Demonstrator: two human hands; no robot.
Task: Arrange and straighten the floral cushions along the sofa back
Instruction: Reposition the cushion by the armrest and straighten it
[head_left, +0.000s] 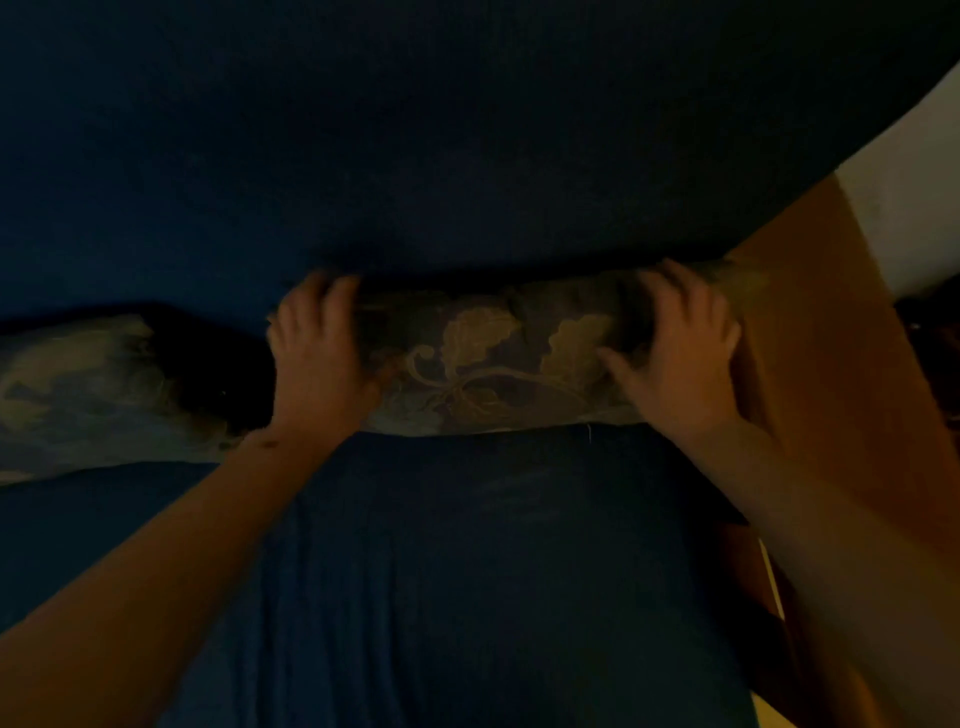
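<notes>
A floral cushion (493, 358) with pale leaf and scroll patterns lies against the foot of the dark blue sofa back (415, 145), seen from above in dim light. My left hand (317, 353) grips its left end, fingers curled over the top edge. My right hand (675, 353) holds its right end, fingers spread over the fabric. A second floral cushion (88, 389) lies to the left along the same sofa back, with a dark gap between the two.
The dark blue sofa seat (467, 571) stretches below the cushions. A wooden armrest or side panel (831, 364) rises at the right end of the sofa, with a pale wall (909, 182) behind it.
</notes>
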